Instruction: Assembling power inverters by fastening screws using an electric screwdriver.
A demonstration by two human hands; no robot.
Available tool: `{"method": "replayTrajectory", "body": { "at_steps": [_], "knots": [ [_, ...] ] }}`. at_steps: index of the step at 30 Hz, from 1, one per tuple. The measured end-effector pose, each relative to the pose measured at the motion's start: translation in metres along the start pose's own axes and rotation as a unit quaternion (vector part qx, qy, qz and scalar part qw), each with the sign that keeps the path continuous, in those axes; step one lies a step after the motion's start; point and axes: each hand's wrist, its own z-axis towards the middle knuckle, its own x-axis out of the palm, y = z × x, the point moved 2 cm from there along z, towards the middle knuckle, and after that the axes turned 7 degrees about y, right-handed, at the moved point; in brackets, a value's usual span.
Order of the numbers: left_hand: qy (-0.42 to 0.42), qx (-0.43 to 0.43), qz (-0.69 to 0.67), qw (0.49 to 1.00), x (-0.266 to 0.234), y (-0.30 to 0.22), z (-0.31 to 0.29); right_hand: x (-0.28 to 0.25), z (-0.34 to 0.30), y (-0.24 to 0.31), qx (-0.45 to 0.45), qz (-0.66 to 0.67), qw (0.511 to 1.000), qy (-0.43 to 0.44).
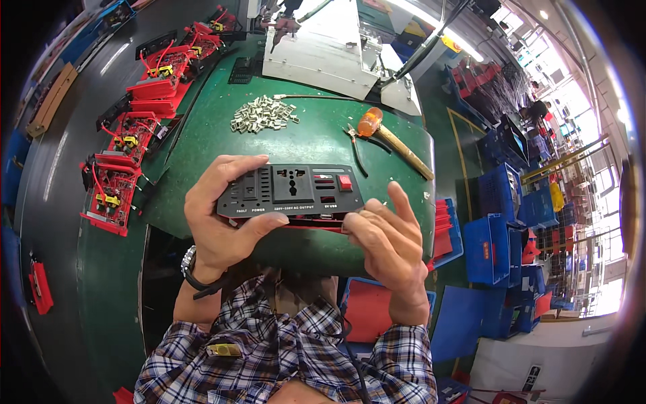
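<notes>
A power inverter (252, 195) is held up over the near edge of the green workbench. Its black end panel faces up, with a socket (292, 185) in the middle and a red rocker switch (345, 183) at the right; a strip of red casing shows below. My left hand (225, 209) grips the panel's left end, thumb along the near edge and fingers over the far side. At the near right corner, my right hand (387, 239) has its fingers curled in against the edge, one finger raised. What those fingertips press on is partly hidden.
On the green workbench (208, 121) lie a pile of small pale clips (264, 114), pliers (361, 151) and an orange-headed mallet (404, 151). A white metal fixture (316, 60) stands at the back. Red inverter units (111, 195) line the left; blue crates (488, 249) stand right.
</notes>
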Motion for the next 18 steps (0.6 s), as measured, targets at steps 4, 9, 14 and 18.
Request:
{"method": "replayTrajectory", "body": {
  "at_steps": [4, 9, 14, 18],
  "knots": [
    [-0.003, -0.014, -0.005, 1.000, 0.001, -0.001, 0.002, 0.016, -0.002, -0.005, 0.012, -0.003, 1.000, -0.026],
    [0.020, -0.034, -0.019, 0.999, 0.001, 0.001, 0.004, 0.027, 0.005, 0.001, 0.052, -0.010, 0.997, -0.060],
    [0.007, -0.027, -0.004, 1.000, -0.001, 0.001, 0.003, 0.031, 0.015, 0.000, 0.066, -0.001, 0.997, -0.031],
    [0.002, -0.030, -0.006, 1.000, 0.000, 0.000, 0.005, 0.027, 0.017, -0.006, 0.054, 0.023, 0.998, -0.021]
  ]
}}
